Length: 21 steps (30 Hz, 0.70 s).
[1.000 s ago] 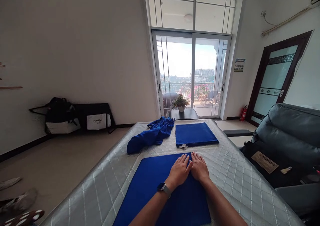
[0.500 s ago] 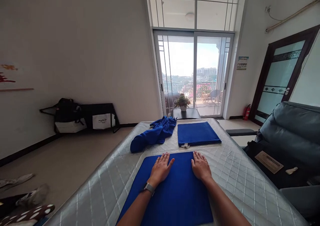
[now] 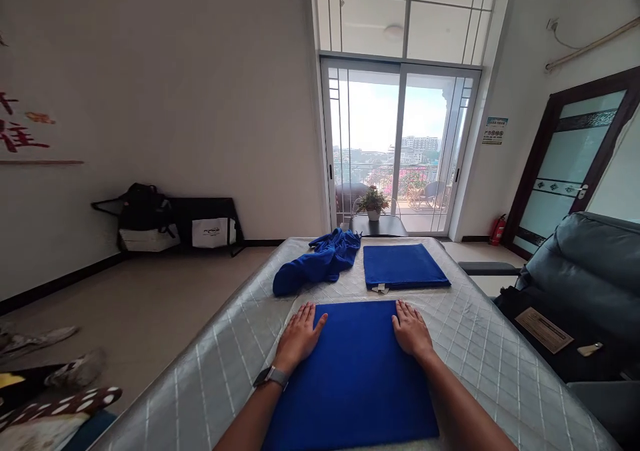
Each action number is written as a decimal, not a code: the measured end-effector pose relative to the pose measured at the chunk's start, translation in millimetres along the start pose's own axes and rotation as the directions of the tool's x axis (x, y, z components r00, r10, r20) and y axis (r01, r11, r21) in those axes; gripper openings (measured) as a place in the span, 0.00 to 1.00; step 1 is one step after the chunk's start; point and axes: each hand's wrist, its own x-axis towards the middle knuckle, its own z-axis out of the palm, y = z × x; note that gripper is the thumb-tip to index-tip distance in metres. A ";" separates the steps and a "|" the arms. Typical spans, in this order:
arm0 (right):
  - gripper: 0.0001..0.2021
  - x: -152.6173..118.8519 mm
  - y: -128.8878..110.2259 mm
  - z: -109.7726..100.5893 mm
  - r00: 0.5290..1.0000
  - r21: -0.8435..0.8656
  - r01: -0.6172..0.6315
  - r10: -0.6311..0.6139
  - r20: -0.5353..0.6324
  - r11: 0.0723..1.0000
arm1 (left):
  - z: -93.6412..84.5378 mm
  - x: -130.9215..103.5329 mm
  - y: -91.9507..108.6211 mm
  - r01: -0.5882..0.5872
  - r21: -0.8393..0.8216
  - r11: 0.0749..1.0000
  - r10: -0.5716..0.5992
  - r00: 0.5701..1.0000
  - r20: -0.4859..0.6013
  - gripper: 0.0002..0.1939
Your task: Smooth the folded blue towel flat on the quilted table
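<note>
A flat blue cloth [image 3: 353,371] lies smooth in front of me on the silver quilted mattress [image 3: 210,364]. My left hand [image 3: 299,334] rests palm down at the cloth's far left corner, fingers stretched out and thumb apart. At the far right corner my right hand [image 3: 413,328] presses flat, its fingers also extended. Just beyond sits a neatly folded blue cloth [image 3: 406,264] with a white tag [image 3: 380,288] at its near edge. To the left of that lies a crumpled blue cloth [image 3: 323,261].
A dark armchair [image 3: 585,258] stands close on the right, with a brown plaque [image 3: 544,329] on it. Behind the mattress is a small table [image 3: 379,226] with a potted plant [image 3: 373,204]. Bags [image 3: 145,214] stand by the left wall. Someone's shoes [image 3: 75,371] show at lower left.
My left hand has slid left across the cloth to its far left corner. My right hand stays near the right corner. The whole view has shifted slightly.
</note>
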 end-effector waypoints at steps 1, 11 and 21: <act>0.31 -0.3 -0.2 -0.8 1.000 -0.001 0.000 0.000 0.003 1.000 | 0.4 0.1 0.6 0.005 -0.004 1.000 -0.005 1.000 -0.006 0.42; 0.31 -2.3 -3.2 -6.2 1.000 -0.015 -0.014 0.014 0.022 1.000 | 1.4 -1.2 0.3 0.013 -0.029 1.000 -0.014 1.000 -0.021 0.43; 0.31 -1.6 -2.1 -5.2 1.000 0.003 -0.007 0.007 0.011 1.000 | -0.7 -1.3 1.9 0.010 -0.025 1.000 -0.011 1.000 -0.026 0.41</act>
